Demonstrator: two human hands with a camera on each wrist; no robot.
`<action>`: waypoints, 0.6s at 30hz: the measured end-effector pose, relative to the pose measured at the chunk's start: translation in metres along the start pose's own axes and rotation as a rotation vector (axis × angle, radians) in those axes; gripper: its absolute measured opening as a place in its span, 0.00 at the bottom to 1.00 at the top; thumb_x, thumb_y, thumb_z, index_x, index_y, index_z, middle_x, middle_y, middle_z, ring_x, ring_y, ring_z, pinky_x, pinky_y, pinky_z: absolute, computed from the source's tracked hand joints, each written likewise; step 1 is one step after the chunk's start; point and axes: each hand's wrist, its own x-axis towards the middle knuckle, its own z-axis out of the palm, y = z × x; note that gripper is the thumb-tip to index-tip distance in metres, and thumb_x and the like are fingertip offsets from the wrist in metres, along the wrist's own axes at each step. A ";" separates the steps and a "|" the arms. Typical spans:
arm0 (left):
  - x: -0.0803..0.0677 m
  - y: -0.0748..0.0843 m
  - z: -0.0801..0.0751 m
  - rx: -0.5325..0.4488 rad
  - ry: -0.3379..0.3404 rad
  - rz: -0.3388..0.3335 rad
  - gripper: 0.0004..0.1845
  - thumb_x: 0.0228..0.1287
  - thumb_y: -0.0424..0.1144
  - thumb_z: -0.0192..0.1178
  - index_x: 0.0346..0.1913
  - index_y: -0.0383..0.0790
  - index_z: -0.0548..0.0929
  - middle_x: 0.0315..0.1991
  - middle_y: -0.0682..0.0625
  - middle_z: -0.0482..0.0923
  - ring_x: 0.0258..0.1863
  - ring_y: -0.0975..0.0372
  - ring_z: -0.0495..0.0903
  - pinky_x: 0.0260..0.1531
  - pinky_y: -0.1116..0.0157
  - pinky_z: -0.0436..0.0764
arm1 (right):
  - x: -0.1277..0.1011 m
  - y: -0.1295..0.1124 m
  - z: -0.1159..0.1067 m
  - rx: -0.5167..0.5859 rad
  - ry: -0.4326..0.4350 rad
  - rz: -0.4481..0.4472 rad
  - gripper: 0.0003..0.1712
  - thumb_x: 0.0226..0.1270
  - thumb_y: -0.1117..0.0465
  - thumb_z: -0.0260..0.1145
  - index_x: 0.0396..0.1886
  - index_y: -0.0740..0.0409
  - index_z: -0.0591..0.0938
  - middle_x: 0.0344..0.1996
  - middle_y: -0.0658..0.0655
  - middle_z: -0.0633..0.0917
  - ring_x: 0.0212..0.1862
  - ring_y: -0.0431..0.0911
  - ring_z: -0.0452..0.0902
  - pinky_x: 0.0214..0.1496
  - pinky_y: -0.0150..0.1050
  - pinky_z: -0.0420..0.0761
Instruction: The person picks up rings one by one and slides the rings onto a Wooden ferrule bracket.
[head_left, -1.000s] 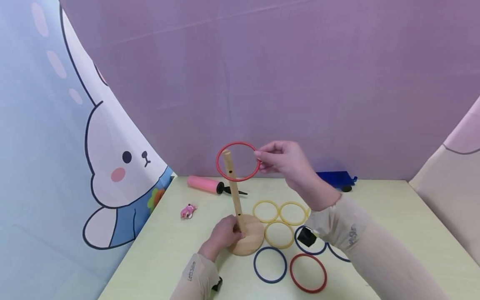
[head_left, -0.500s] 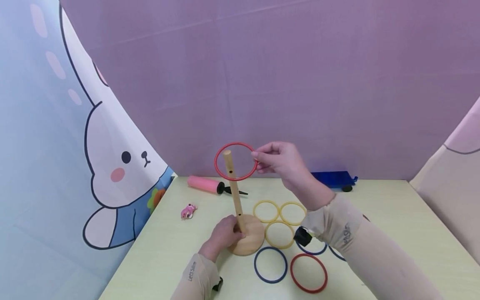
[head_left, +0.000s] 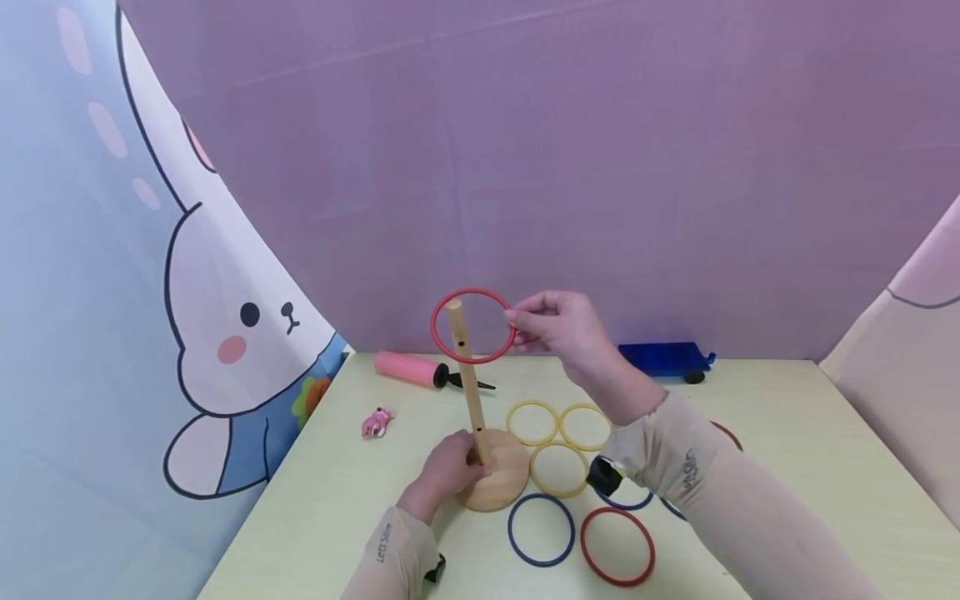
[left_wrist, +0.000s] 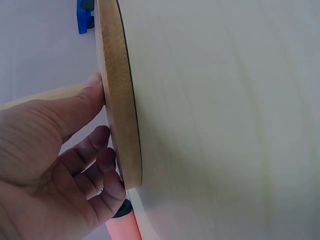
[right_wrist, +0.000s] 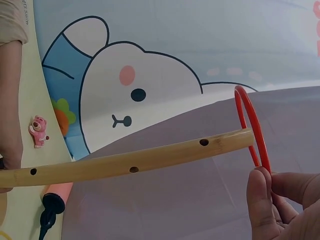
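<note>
In the head view my right hand (head_left: 555, 329) pinches a red ring (head_left: 495, 361) by its right side, between thumb and fingers. The ring is level with the top of an upright wooden post (head_left: 471, 387), which has dark holes. In the right wrist view the post's tip (right_wrist: 247, 137) lies right at the ring's opening. My left hand (head_left: 448, 468) grips the foot of the stand, its thumb and fingertips against the round wooden base (head_left: 495, 492). The left wrist view shows the bent fingers (left_wrist: 102, 162) on the edge of the base.
Right of the base lie yellow rings (head_left: 558, 496), blue rings (head_left: 542, 565) and a red ring (head_left: 617, 583). Behind them are a pink pump (head_left: 405, 367) and a blue wheeled toy (head_left: 663, 358). A small pink bear figure (head_left: 377, 422) lies to the left.
My right hand has moved slightly left and then a little down with the red ring, staying at the post's top. My left hand has stayed where it was.
</note>
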 end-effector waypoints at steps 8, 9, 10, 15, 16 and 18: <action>0.000 -0.002 0.002 -0.015 -0.004 -0.008 0.14 0.55 0.38 0.72 0.43 0.39 0.81 0.30 0.54 0.74 0.31 0.60 0.72 0.35 0.60 0.75 | 0.002 0.003 0.002 0.007 0.009 0.001 0.11 0.64 0.67 0.69 0.43 0.70 0.81 0.31 0.60 0.85 0.26 0.46 0.82 0.40 0.46 0.85; 0.000 -0.002 0.002 -0.016 -0.003 -0.010 0.14 0.55 0.38 0.72 0.43 0.40 0.81 0.30 0.54 0.74 0.31 0.60 0.72 0.35 0.60 0.75 | 0.002 0.004 0.002 0.003 0.011 0.005 0.11 0.64 0.67 0.68 0.43 0.70 0.81 0.32 0.61 0.85 0.27 0.46 0.82 0.41 0.46 0.85; 0.000 -0.002 0.002 -0.014 -0.003 -0.012 0.14 0.55 0.38 0.72 0.43 0.40 0.81 0.30 0.54 0.74 0.31 0.60 0.72 0.36 0.60 0.75 | 0.002 0.004 0.002 -0.001 0.011 0.010 0.12 0.64 0.67 0.68 0.43 0.70 0.81 0.32 0.61 0.85 0.27 0.46 0.82 0.41 0.47 0.84; 0.001 -0.002 0.002 -0.017 -0.010 -0.038 0.15 0.55 0.38 0.72 0.45 0.40 0.81 0.31 0.54 0.74 0.32 0.60 0.73 0.36 0.60 0.75 | 0.001 0.009 0.002 -0.025 0.018 0.045 0.12 0.65 0.66 0.68 0.45 0.70 0.81 0.33 0.62 0.85 0.28 0.47 0.83 0.41 0.45 0.85; 0.002 -0.002 0.002 -0.018 -0.012 -0.044 0.16 0.56 0.38 0.72 0.45 0.40 0.81 0.31 0.54 0.74 0.32 0.60 0.73 0.36 0.60 0.75 | 0.002 0.010 0.002 -0.027 0.019 0.049 0.12 0.65 0.66 0.68 0.45 0.70 0.81 0.33 0.62 0.85 0.28 0.48 0.83 0.40 0.45 0.85; 0.002 -0.002 0.002 -0.021 -0.014 -0.051 0.16 0.56 0.38 0.72 0.45 0.40 0.81 0.31 0.54 0.74 0.32 0.60 0.73 0.36 0.60 0.75 | 0.002 0.014 0.001 -0.035 0.021 0.055 0.12 0.65 0.66 0.68 0.44 0.69 0.81 0.33 0.62 0.85 0.28 0.48 0.83 0.40 0.44 0.85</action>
